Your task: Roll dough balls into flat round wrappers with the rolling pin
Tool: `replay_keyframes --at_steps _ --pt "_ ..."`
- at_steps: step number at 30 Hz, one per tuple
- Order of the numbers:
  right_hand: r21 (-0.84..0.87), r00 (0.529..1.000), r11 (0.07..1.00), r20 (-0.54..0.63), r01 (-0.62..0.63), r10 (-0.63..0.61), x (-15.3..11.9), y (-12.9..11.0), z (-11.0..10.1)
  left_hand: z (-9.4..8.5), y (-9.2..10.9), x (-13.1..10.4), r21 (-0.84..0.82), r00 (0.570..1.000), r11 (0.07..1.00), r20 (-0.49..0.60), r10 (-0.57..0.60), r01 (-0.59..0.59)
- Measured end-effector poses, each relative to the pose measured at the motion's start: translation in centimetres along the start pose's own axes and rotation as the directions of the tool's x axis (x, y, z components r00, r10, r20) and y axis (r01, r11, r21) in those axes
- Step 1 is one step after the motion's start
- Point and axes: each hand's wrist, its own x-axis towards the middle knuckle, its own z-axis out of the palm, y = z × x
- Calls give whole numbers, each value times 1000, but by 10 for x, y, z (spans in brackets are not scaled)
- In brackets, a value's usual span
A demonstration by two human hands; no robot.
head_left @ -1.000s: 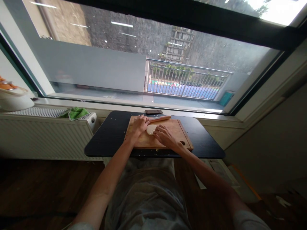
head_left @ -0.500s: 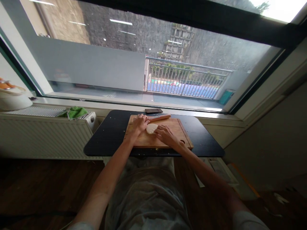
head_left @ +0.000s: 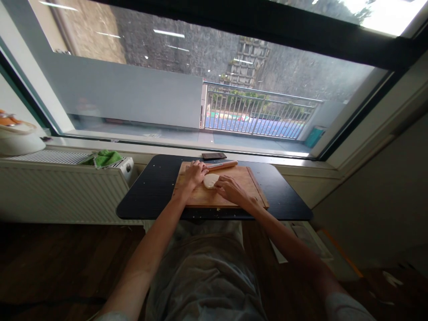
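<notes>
A round, flat white piece of dough (head_left: 210, 181) lies on the wooden cutting board (head_left: 207, 199). My right hand (head_left: 231, 188) has its fingers curled at the dough's right edge, pinching it; the thumb is mostly hidden. Behind the dough, a wooden rolling pin (head_left: 224, 165) lies slantwise near the board's far edge. My left hand (head_left: 196, 173) is closed over the rolling pin's left end, and its fingertips come close to the dough's upper left side.
The board sits on a small black table (head_left: 147, 191) with crumbs on it. A dark flat phone-like object (head_left: 214, 156) lies at the far edge by the window. To the left, a green cloth (head_left: 107, 158) and a white container (head_left: 20, 139) rest on a radiator (head_left: 67, 191).
My right fingers have drawn in tighter at the dough's right edge. My left hand and the rolling pin look nearly unmoved.
</notes>
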Motion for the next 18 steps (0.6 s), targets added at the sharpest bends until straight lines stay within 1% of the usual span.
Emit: replay_keyframes --at_steps 4,9,12,18 --pt "25 1000 999 -1 -25 25 -2 -15 -5 -4 2 -1 -10 1000 1000 -12 16 -16" --pt "-28 996 996 10 -89 89 -2 -37 3 -7 4 -2 9 1000 1000 11 -6 6" --pt "-71 992 990 40 -120 123 0 -44 3 -7 5 -1 24 1000 1000 23 -17 17" --pt "-114 976 974 77 -196 205 -1 -56 -5 -10 6 -2 26 999 1000 29 -17 16"
